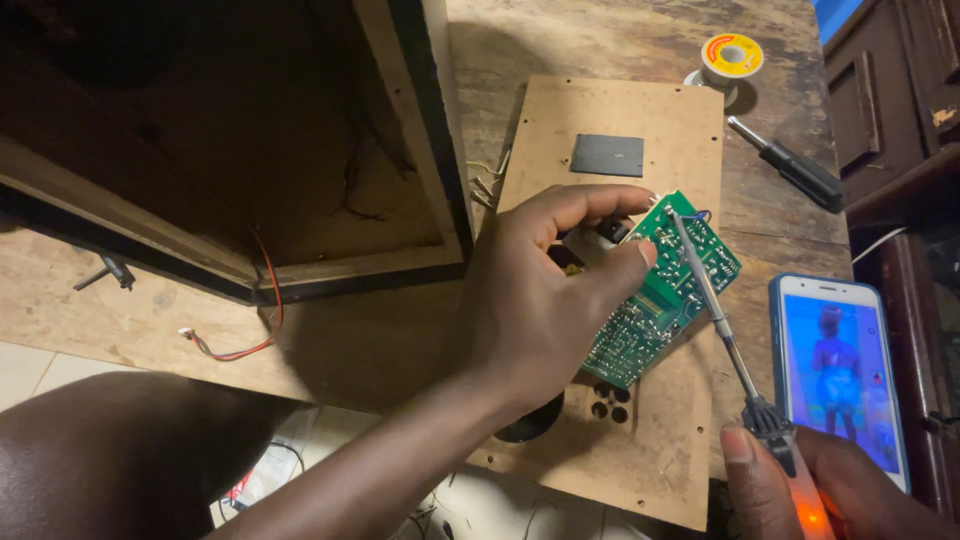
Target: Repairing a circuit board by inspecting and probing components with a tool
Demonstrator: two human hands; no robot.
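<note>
Starting at the left, an open wooden speaker cabinet (230, 150) lies on the bench (400, 340) with a loose red wire (262, 320) trailing from it, well clear of the work but easy to snag with a forearm. The left hand (545, 300) is closed around the green circuit board (665, 290), thumb and fingers pinching its upper edge and holding it tilted above a hardboard back panel (620, 130); with the board unsupported, any slip could likely smear a joint or bridge two pads. The right hand (830, 490) grips the handle of a soldering iron (715, 310), whose tip touches the board close to the left thumb, so a burn looks the nearest risk. A smartphone (840, 380) lies just beside the iron's hot shaft and could be scorched. A solder spool (731, 56) and screwdriver (790, 165) lie beyond.
</note>
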